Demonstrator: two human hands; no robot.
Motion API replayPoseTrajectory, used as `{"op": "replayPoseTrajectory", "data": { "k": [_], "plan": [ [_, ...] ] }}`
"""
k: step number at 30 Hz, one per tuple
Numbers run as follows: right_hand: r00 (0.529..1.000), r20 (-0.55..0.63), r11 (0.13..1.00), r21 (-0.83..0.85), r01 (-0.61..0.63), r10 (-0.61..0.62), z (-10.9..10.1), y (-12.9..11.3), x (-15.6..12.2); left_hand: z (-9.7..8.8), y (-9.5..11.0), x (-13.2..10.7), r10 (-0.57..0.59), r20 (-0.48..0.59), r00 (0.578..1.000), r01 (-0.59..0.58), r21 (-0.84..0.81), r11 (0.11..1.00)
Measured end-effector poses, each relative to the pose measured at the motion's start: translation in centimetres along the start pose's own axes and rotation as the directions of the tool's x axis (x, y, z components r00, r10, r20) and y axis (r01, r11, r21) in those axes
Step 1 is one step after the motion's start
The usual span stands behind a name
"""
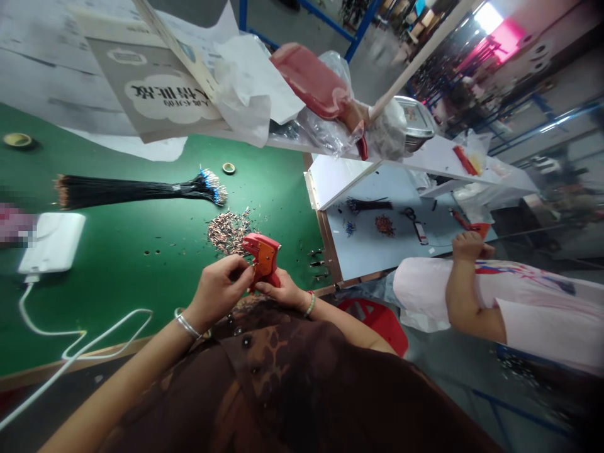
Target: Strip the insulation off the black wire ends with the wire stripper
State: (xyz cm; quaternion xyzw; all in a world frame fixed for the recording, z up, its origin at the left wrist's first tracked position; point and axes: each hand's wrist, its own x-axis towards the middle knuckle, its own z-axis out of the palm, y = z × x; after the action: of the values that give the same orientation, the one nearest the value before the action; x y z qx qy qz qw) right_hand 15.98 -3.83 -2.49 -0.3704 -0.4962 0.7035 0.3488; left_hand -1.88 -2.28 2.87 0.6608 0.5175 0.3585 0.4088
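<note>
A red and orange wire stripper (262, 258) is gripped in my right hand (285, 292), just above the near edge of the green table (189, 251). My left hand (219, 286) is closed in a pinch against the stripper's left side; whatever its fingers hold is hidden. Beyond both hands lies a loose pile of small copper-coloured and dark scraps (229, 231). Further back, a bound bundle of black wires (127, 191) stretches across the table, with blue and silvery ends at its right and coppery ends at its left.
On the left, a white power bank (53, 242) trails a white cable (51, 332). A tape roll (229, 168) sits behind the scraps. Papers and a red-handled item (311, 78) occupy the shelf above. At right, a co-worker's hand (467, 245) holds a red tool at a blue-grey table (358, 245).
</note>
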Motion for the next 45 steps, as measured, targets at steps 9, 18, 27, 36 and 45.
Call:
{"op": "replayPoseTrajectory", "data": {
  "k": [9,18,27,36,45],
  "plan": [
    [0.987,-0.147,0.997,-0.042,-0.064,0.057,0.2,1.3,-0.4,0.4,-0.5,-0.2,-0.014,0.007,1.000,0.014,-0.001,1.000],
    [0.973,-0.210,0.983,-0.133,-0.126,0.096,-0.3,1.7,-0.2,0.8,-1.3,-0.2,-0.067,-0.029,0.997,0.066,-0.029,0.997],
    [0.988,0.059,0.976,0.160,-0.149,0.142,-3.1,-0.1,0.2,-0.7,-4.8,-1.0,-0.195,-0.111,0.974,0.179,-0.140,0.974],
    [0.971,0.189,0.866,0.452,-0.216,0.143,-1.3,-1.6,-1.2,-1.4,-4.8,-0.7,-0.184,-0.145,0.972,0.159,-0.170,0.972],
    [0.979,0.188,0.936,0.324,-0.140,0.081,-2.6,-2.4,-0.3,-2.0,-3.8,-0.3,-0.157,-0.191,0.969,0.127,-0.160,0.979]
  ]
}}
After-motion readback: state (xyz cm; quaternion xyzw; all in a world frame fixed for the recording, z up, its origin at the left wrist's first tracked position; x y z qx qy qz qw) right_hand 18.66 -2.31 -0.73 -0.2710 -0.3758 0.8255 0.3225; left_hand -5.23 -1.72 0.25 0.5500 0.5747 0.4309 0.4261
